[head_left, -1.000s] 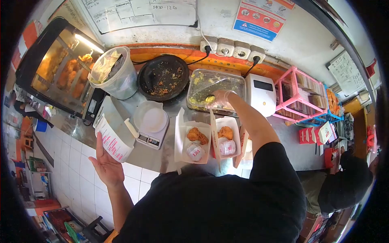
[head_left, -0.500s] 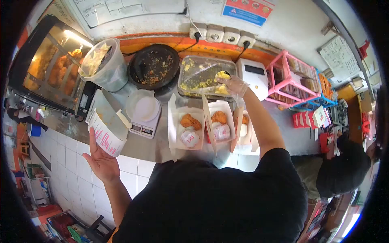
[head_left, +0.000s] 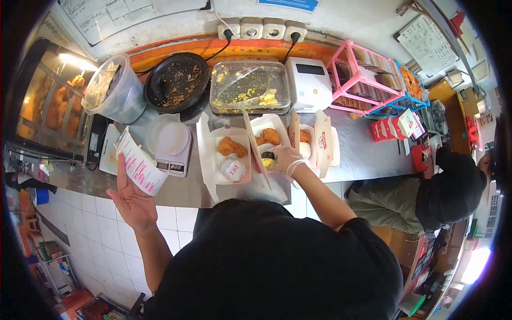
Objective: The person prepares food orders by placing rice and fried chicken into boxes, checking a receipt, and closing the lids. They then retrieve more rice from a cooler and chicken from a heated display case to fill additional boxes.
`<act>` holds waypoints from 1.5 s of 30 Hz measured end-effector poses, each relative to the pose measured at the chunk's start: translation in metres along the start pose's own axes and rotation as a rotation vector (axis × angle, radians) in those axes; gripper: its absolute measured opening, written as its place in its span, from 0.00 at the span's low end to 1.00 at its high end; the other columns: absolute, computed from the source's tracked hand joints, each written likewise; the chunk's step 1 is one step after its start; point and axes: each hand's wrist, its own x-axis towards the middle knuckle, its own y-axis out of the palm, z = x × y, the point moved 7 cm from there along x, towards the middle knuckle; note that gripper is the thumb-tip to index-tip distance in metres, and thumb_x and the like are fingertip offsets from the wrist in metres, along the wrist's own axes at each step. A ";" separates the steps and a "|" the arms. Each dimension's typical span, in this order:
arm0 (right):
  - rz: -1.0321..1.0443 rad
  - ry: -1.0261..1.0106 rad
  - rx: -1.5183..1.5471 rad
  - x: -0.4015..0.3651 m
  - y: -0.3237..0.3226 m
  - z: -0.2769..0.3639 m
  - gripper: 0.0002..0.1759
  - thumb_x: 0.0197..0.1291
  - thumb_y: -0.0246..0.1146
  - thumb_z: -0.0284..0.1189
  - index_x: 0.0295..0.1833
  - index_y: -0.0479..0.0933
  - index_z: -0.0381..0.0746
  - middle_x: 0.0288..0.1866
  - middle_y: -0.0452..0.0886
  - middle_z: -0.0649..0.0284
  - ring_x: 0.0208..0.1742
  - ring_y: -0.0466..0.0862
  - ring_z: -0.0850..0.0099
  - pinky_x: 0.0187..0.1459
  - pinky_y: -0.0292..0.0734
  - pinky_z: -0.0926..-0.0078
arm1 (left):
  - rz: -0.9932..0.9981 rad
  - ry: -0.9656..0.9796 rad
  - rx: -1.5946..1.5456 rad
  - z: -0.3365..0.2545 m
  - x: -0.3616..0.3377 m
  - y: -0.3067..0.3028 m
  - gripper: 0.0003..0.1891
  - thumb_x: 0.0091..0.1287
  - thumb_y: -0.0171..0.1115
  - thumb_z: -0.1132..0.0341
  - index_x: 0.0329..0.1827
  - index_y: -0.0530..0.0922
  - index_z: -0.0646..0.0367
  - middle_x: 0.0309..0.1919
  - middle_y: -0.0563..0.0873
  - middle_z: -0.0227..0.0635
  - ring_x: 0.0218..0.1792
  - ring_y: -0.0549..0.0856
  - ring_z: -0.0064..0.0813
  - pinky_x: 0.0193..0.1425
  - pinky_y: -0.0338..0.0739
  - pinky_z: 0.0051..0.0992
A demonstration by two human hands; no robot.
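Observation:
My left hand [head_left: 136, 205] holds a curved white paper sheet with pink print [head_left: 141, 166] between its fingers, thumb spread out to the side. My right hand [head_left: 288, 159], in a clear plastic glove, is at the middle open carton [head_left: 277, 126]. Its fingers close on a small dark scoop [head_left: 268, 154] with yellow scrambled egg at it. A piece of fried chicken [head_left: 268, 137] lies in that carton. The left carton [head_left: 207, 128] contains fried chicken [head_left: 233, 146] and a wrapped rice portion [head_left: 233, 168]. The right carton [head_left: 322, 137] is partly hidden by my right hand.
Behind the cartons stands a clear tray of scrambled egg [head_left: 249, 88], beside a dark pan [head_left: 177, 82] and a plastic bucket [head_left: 114, 88]. A scale [head_left: 180, 160] sits left, a white machine [head_left: 309, 84] and pink rack [head_left: 368, 85] right. Another person [head_left: 448, 192] works at far right.
My right hand has come from the egg tray down to the middle carton. The view has shifted, moving the counter items left and up. My left hand still holds the printed paper.

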 end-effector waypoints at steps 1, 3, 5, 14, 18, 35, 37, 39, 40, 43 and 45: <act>0.001 -0.052 -0.120 -0.001 -0.003 0.008 0.31 0.40 0.72 0.51 0.46 0.80 0.40 0.44 0.82 0.52 0.48 0.81 0.58 0.51 0.75 0.65 | -0.013 -0.005 -0.002 0.001 0.000 0.001 0.40 0.72 0.28 0.40 0.73 0.49 0.68 0.72 0.55 0.46 0.72 0.58 0.38 0.74 0.53 0.38; 0.042 -0.071 -0.200 0.002 0.002 0.012 0.32 0.39 0.71 0.52 0.46 0.80 0.42 0.46 0.81 0.54 0.50 0.81 0.59 0.52 0.75 0.64 | -0.024 -0.008 -0.004 0.002 0.000 0.003 0.40 0.72 0.28 0.40 0.73 0.49 0.68 0.73 0.55 0.46 0.72 0.57 0.38 0.74 0.53 0.37; 0.038 -0.072 -0.190 0.002 0.002 0.013 0.33 0.39 0.71 0.54 0.46 0.80 0.41 0.47 0.81 0.54 0.51 0.80 0.60 0.52 0.75 0.64 | -0.058 -0.017 -0.002 0.003 -0.002 -0.001 0.39 0.72 0.28 0.40 0.73 0.49 0.68 0.73 0.55 0.47 0.73 0.57 0.38 0.74 0.53 0.37; -0.002 -0.041 -0.210 0.009 0.015 0.008 0.33 0.42 0.69 0.54 0.46 0.78 0.40 0.47 0.82 0.52 0.52 0.81 0.58 0.52 0.75 0.63 | -0.059 0.019 0.013 -0.002 -0.010 -0.004 0.38 0.73 0.26 0.41 0.73 0.50 0.67 0.72 0.56 0.47 0.72 0.59 0.39 0.74 0.53 0.37; 0.015 0.080 -0.165 0.008 0.004 0.012 0.31 0.45 0.68 0.50 0.50 0.76 0.39 0.44 0.83 0.52 0.49 0.82 0.57 0.51 0.76 0.61 | -0.110 0.011 0.024 -0.002 -0.012 -0.006 0.38 0.73 0.26 0.41 0.73 0.50 0.66 0.72 0.56 0.47 0.72 0.59 0.39 0.74 0.53 0.37; -0.144 -0.198 -0.305 -0.028 -0.008 0.035 0.36 0.54 0.53 0.21 0.70 0.60 0.51 0.45 0.76 0.47 0.49 0.79 0.53 0.49 0.75 0.57 | -0.095 0.029 0.043 -0.009 -0.013 -0.018 0.39 0.72 0.29 0.41 0.73 0.50 0.68 0.71 0.58 0.49 0.71 0.61 0.40 0.73 0.57 0.38; -0.143 -0.168 -0.310 -0.022 -0.028 0.042 0.36 0.54 0.53 0.21 0.71 0.59 0.49 0.45 0.76 0.46 0.49 0.78 0.53 0.50 0.74 0.56 | -0.094 0.038 0.044 -0.012 -0.012 -0.017 0.38 0.72 0.29 0.41 0.73 0.50 0.67 0.71 0.58 0.49 0.71 0.62 0.40 0.73 0.57 0.38; -0.266 -0.199 -0.258 -0.011 -0.060 0.043 0.36 0.54 0.55 0.23 0.71 0.58 0.45 0.46 0.75 0.43 0.50 0.77 0.50 0.52 0.72 0.56 | -0.092 0.047 0.044 -0.014 -0.012 -0.018 0.38 0.72 0.28 0.41 0.73 0.50 0.67 0.71 0.58 0.49 0.71 0.62 0.40 0.73 0.57 0.38; -0.363 -0.198 -0.255 0.006 -0.072 0.035 0.35 0.54 0.56 0.25 0.70 0.58 0.44 0.47 0.75 0.43 0.50 0.77 0.48 0.54 0.71 0.56 | -0.089 0.047 0.047 -0.014 -0.013 -0.019 0.38 0.72 0.28 0.41 0.73 0.50 0.67 0.71 0.58 0.49 0.70 0.62 0.40 0.73 0.57 0.38; -0.449 -0.186 -0.143 0.083 -0.102 0.022 0.32 0.56 0.59 0.30 0.67 0.60 0.40 0.51 0.75 0.41 0.54 0.75 0.48 0.58 0.68 0.58 | -0.101 0.035 0.057 -0.014 -0.016 -0.027 0.38 0.72 0.28 0.40 0.73 0.50 0.65 0.71 0.58 0.48 0.71 0.61 0.40 0.73 0.57 0.38; -0.327 -0.034 -0.193 0.141 -0.112 0.018 0.36 0.56 0.58 0.32 0.71 0.57 0.44 0.54 0.75 0.43 0.55 0.77 0.50 0.56 0.71 0.56 | -0.116 0.024 0.062 -0.012 -0.020 -0.028 0.38 0.72 0.29 0.40 0.73 0.50 0.65 0.72 0.57 0.47 0.71 0.61 0.40 0.73 0.56 0.39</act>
